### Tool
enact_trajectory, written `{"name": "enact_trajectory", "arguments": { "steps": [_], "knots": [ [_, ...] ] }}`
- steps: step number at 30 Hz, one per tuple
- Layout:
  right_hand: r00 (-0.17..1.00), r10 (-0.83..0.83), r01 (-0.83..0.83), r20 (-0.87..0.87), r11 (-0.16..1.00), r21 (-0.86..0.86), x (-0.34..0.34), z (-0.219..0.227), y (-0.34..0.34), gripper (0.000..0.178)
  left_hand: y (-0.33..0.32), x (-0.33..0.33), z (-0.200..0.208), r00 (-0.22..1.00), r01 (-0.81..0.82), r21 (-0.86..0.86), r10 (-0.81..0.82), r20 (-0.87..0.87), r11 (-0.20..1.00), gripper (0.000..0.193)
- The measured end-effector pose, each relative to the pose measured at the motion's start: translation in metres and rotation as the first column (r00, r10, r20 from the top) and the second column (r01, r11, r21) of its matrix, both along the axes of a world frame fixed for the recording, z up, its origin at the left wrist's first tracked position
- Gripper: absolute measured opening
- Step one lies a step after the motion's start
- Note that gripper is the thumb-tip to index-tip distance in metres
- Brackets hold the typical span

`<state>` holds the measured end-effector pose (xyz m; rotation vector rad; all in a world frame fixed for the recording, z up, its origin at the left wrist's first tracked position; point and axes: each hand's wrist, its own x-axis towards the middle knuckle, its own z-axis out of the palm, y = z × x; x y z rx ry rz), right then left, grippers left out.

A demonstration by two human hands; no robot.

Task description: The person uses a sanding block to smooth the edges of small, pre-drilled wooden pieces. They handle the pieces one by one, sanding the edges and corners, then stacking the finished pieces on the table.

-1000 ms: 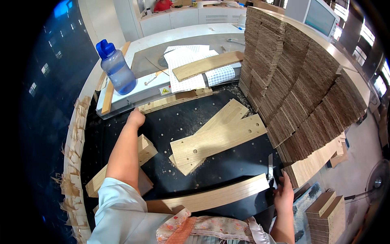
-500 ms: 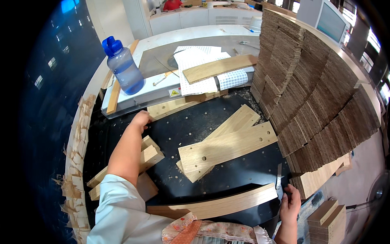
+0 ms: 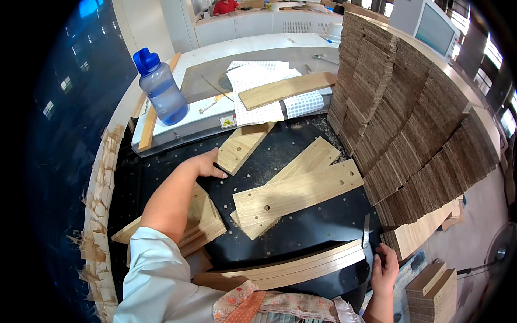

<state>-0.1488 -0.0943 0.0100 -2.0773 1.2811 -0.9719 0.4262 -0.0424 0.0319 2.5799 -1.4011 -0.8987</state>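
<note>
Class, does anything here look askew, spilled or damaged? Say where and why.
Two boards lie crossed on the black table, not squared up; pale dust is scattered nearby. At left, a pale strip looks ragged, torn bits sticking out.

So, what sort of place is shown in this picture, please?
Probably a woodworking workshop: boards with round holes lie on a black work surface, beside a tall stack of brown panels.

Smooth wooden boards (image 3: pixel 299 189), rough-edged stacked panels (image 3: pixel 398 118), glossy plastic bottle (image 3: pixel 166 96)

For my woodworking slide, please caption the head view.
Left hand at the near end of a drilled, pale wooden board, two crossed pale rectangular wooden boards nearby.
</note>
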Motion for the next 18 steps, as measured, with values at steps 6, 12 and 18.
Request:
{"name": "enact_trajectory", "arguments": {
  "steps": [6, 12, 18],
  "knots": [
    [0.999, 0.042, -0.043, -0.014, 0.998, -0.036, 0.006, -0.002, -0.003, 0.030, -0.051, -0.023, 0.002, 0.976, -0.106, -0.033, 0.111, 0.186, 0.994, 0.125],
    [0.999, 0.005, -0.004, 0.047, 1.000, -0.009, -0.004, -0.006, 0.001, 0.028, -0.075, -0.071, -0.014, 0.883, -0.358, -0.071, 0.362, 0.298, 0.931, 0.102],
    [0.990, -0.012, 0.013, 0.144, 1.000, -0.009, -0.011, -0.001, 0.009, 0.027, -0.046, -0.114, 0.005, 0.913, -0.246, -0.117, 0.270, 0.305, 0.962, 0.088]
  ]
}}
